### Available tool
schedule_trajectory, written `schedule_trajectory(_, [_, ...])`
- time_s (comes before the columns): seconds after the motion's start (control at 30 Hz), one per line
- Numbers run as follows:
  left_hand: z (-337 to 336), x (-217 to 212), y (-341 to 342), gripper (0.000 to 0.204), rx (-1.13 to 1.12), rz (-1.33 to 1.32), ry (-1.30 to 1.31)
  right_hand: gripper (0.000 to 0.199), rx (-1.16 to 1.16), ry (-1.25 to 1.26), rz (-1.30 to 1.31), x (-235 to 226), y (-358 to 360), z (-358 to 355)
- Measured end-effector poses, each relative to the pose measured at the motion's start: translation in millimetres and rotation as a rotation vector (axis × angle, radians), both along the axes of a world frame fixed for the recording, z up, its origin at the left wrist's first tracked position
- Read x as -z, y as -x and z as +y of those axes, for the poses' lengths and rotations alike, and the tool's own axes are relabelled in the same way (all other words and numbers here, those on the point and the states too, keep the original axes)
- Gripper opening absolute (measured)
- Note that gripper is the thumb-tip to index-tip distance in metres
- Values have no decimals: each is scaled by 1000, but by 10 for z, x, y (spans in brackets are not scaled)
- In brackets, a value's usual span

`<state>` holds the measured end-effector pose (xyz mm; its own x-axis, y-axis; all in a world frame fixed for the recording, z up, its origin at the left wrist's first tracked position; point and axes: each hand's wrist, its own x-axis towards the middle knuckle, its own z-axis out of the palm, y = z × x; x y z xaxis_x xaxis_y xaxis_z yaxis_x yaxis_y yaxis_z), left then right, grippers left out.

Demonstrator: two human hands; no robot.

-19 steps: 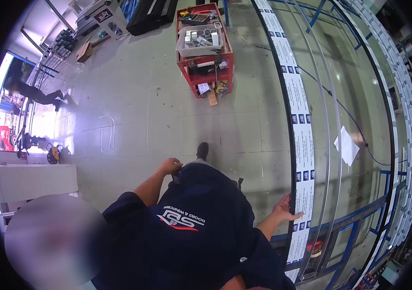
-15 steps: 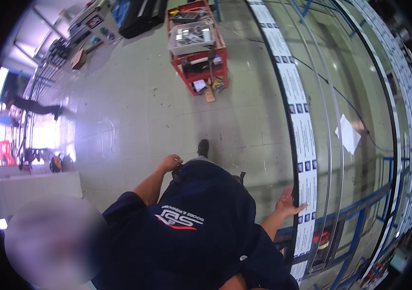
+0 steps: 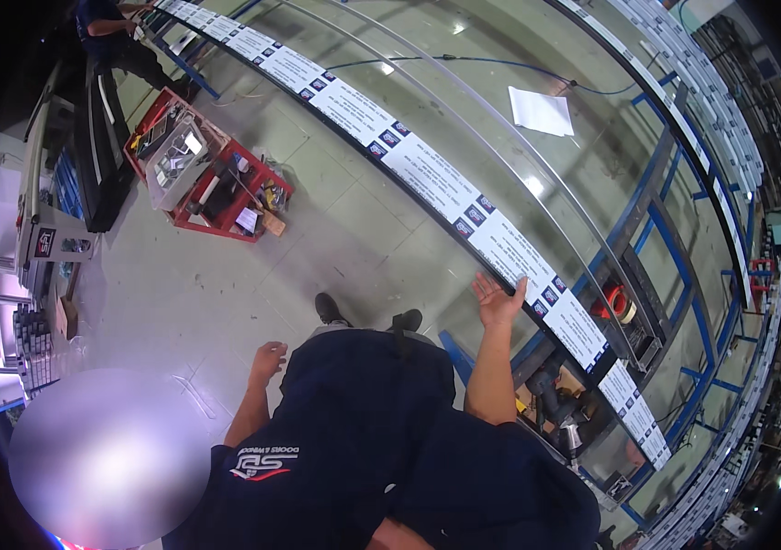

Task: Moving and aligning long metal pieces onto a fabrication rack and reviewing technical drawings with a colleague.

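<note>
My right hand (image 3: 498, 303) is at the near edge of a long frame profile (image 3: 427, 172) covered in white printed protective film. Its fingers are spread with the palm turned up, and the thumb lies over the film's edge; whether it presses on it I cannot tell. Nothing is held in it. My left hand (image 3: 268, 361) hangs beside my body over the floor, fingers loosely bent and nothing visible in them. Next to the profile, two thin bare metal bars (image 3: 537, 158) run along its far side.
Blue-framed racks (image 3: 684, 266) carry the profiles on the right. Below the profile's near end sits a power tool (image 3: 555, 396). A red-orange tape roll (image 3: 614, 302) rests by the rack. At upper left stand a red tool cart (image 3: 216, 234) and another person (image 3: 115, 41). White paper (image 3: 540, 112) lies beyond the bars.
My view has turned to the right, so the profile now slants across it and the cart appears further left. My right hand is still at the profile's edge. Another person has come into view.
</note>
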<state>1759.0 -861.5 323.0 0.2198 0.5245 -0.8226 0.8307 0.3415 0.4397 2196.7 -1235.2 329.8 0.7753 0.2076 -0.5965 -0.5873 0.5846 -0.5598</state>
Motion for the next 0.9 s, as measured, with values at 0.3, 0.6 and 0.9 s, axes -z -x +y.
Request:
schedule_trajectory(0.3, [-272,-104,-77,49,25,-61,-218,54,-1185,261,-27,190,232,986])
schedule_trajectory(0.6, [-787,30,-134,42,-450,-276,-279,42,-1857,808,-108,940,527,2223])
schedule_trajectory(0.9, [32,1640,-1535,75,-100,94,-341,39,-1623,1928,-498,2965,-1013,3502])
